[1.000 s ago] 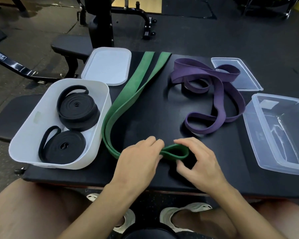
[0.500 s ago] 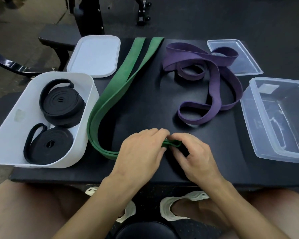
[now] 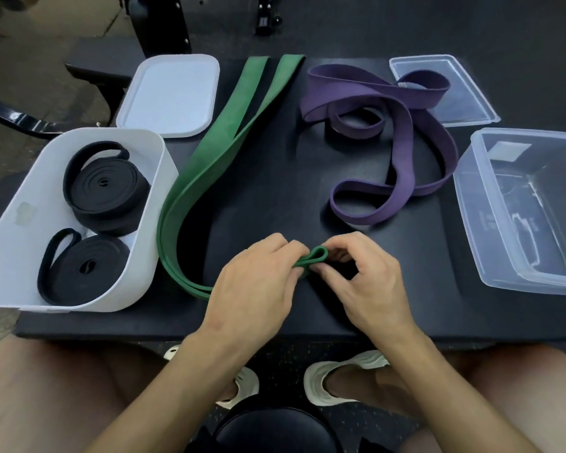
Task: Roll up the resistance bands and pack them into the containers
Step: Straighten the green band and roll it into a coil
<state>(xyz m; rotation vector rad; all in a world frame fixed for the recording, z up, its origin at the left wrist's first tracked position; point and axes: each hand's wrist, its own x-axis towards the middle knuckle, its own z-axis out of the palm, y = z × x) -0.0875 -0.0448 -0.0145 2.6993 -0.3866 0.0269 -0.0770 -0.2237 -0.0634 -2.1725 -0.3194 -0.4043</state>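
Green band [image 3: 209, 158] is lying on the black tabletop [image 3: 275, 197], its doubled length running from the far edge, curving close beside the white container [image 3: 10, 243] and ending in a small folded loop near the front edge, about the middle. The left hand [image 3: 258, 282] is pinching that loop from its left side with curled fingers, and the right hand [image 3: 366, 282] is pinching it from the right between thumb and fingertips, so both hands are gripping the same end of the band and nearly touching each other. Two rolled black bands [image 3: 105, 191] are sitting side by side inside the white container, each with a short tail sticking out of its coil. The white lid [image 3: 174, 93] is resting flat just beyond that container. The purple band [image 3: 402, 158] is sprawling in loose loops on the right half of the tabletop, its far loop lying over the clear lid [image 3: 464, 106]. The clear container [image 3: 471, 204] is standing at the right edge, well apart from both hands. Below the table, bare knees and pale shoes [image 3: 340, 377] are showing.
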